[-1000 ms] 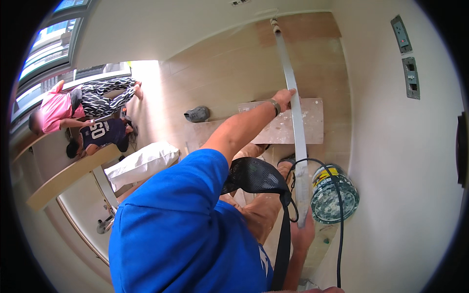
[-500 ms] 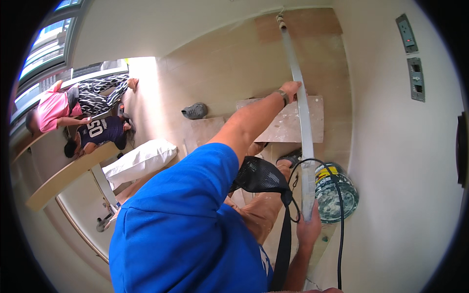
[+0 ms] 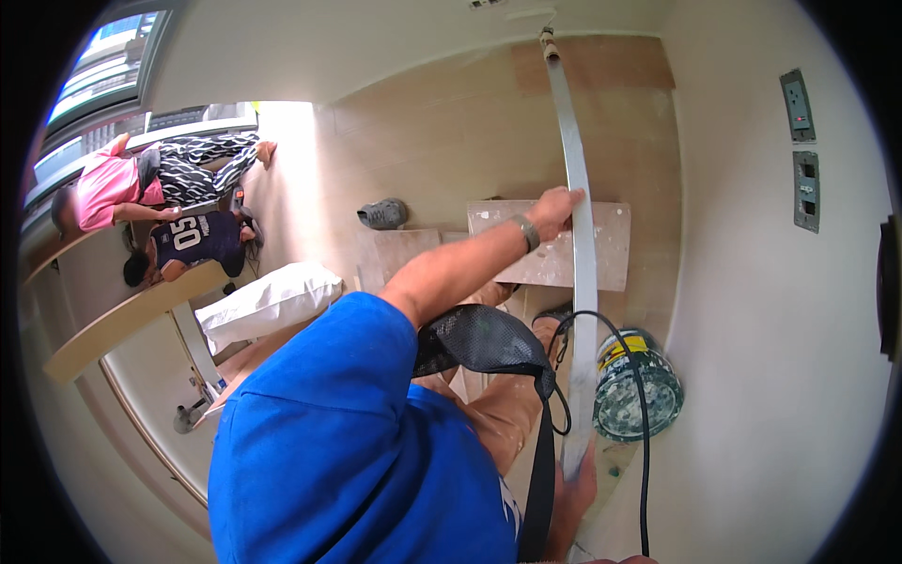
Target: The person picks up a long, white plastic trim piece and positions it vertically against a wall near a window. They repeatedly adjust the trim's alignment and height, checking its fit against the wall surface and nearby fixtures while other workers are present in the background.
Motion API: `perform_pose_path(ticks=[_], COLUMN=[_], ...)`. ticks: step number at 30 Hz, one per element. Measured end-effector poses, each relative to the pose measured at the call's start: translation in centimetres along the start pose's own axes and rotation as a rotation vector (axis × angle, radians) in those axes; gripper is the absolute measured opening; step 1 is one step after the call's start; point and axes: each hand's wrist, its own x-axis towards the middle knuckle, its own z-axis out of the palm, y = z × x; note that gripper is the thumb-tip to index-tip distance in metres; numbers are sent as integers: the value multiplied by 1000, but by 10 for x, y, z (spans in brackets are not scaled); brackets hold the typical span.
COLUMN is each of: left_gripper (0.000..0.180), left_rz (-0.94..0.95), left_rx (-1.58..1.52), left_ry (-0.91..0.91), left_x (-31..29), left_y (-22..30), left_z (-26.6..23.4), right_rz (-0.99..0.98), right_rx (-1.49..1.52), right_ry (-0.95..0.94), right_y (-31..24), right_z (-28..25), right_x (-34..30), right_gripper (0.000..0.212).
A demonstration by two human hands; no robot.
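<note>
A long, flat silver metal bar (image 3: pixel 584 273) runs lengthwise in front of me, from near my body toward the far wall. My left hand (image 3: pixel 556 211), with a watch on its wrist, grips the bar's left edge around mid-length. At the near end, my right hand (image 3: pixel 576 477) is closed around the bar; part of its fingers is hidden. A small cream-and-brown cylindrical piece (image 3: pixel 551 47) shows at the far end, its kind unclear. Under the bar's middle lies a pale, speckled board (image 3: pixel 601 246). A paint-smeared bucket (image 3: pixel 641 404) stands to the right of the bar.
A black cable (image 3: pixel 645 451) loops over the bar and bucket. The right wall carries two outlet plates (image 3: pixel 798 105). A grey shoe (image 3: pixel 382 214) sits on the floor, left of the board. Farther left are a white sack (image 3: pixel 272 303), a wooden-topped rail (image 3: pixel 132 320) and two people (image 3: pixel 193 246).
The bar's near end has shifted toward me and slightly left, with my right hand on it. My left hand has come nearer too. The head view has tilted slightly.
</note>
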Motion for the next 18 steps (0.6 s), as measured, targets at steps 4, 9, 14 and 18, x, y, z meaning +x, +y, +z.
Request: perform_pose_path(ticks=[4, 9, 14, 18], left_gripper=[25, 23, 22, 21], left_rz=[-72, -17, 41, -40], left_rx=[-50, -65, -77, -84], left_ry=[119, 83, 38, 63], left_x=[70, 70, -9, 23], left_y=[-4, -21, -8, -8], left_z=[-31, -39, -38, -69], right_rz=[6, -15, 82, -29], right_rx=[-49, 6, -19, -18], right_ry=[-32, -32, -104, -79], right_y=[-11, -12, -28, -21], right_z=[34, 39, 10, 35], right_x=[51, 45, -7, 11], right_gripper=[69, 68, 72, 71])
